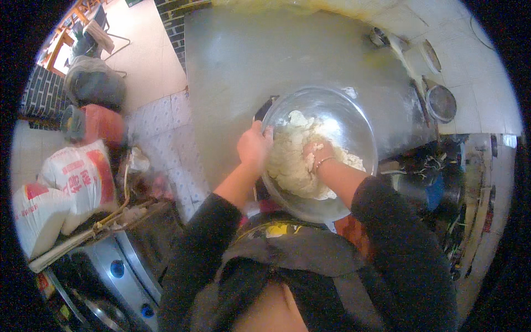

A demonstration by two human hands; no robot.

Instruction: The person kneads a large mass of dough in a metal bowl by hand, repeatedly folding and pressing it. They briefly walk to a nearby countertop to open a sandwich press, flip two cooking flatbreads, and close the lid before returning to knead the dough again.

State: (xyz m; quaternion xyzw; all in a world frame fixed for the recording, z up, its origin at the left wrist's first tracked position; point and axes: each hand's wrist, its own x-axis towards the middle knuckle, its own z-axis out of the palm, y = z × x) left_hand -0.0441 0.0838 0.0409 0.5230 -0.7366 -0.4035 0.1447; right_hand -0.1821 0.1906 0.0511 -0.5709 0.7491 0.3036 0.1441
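A large, shiny metal mixing bowl [362,130] stands near the front edge of the counter, just ahead of my body. Shaggy, pale dough [290,166] fills its left and lower part, with loose lumps and flour around it. My left hand [253,145] grips the bowl's left rim, its fingers dusted with flour. Inside the bowl, my right hand [316,152] is pressed into the dough with curled fingers, and bits of dough cling to it. A bracelet circles that wrist. The fingertips are buried in the mass. Beside the left hand lies a dark, handle-like object [265,108], partly hidden.
The grey metal counter [238,61] extends beyond the bowl. A round sieve-like pan [441,103] and a small metal cup [379,37] are at the right wall. White sacks [83,177], a red container [103,125] and a metal appliance [119,265] stand at left.
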